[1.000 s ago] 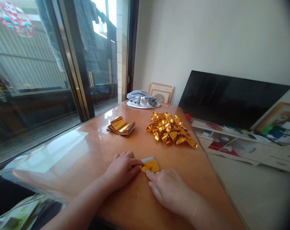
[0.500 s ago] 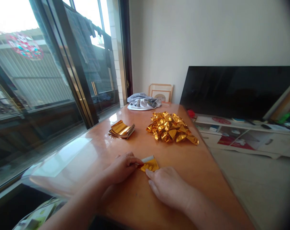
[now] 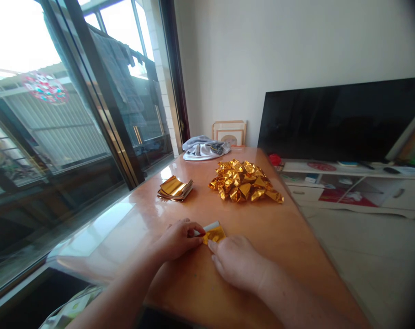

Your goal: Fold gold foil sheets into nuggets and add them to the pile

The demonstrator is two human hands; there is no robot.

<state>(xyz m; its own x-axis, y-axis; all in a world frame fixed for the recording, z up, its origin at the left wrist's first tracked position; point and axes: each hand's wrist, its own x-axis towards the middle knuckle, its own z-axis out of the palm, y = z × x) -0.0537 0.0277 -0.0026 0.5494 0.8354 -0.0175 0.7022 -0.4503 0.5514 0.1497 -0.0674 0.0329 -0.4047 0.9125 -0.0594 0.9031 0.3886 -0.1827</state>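
Note:
A small folded sheet of gold foil paper (image 3: 213,233) with a white strip along its far edge lies on the orange-brown table (image 3: 289,237). My left hand (image 3: 177,240) pinches its left edge with thumb and forefinger. My right hand (image 3: 237,263) lies flat just behind it and presses its near edge with the fingertips. Further back, a stack of flat gold sheets (image 3: 175,188) sits to the left and a heap of folded gold pieces (image 3: 243,181) to the right.
A grey and white cloth (image 3: 203,148) lies at the table's far end, before leaning picture frames (image 3: 229,133). A sliding glass door (image 3: 73,137) runs along the left. A black TV (image 3: 337,121) stands on a low white cabinet (image 3: 361,192) to the right.
The camera has tilted up and turned slightly. My fingers have closed in over the gold sheet, which shows less of its surface than before. Both hands stay in the same place.

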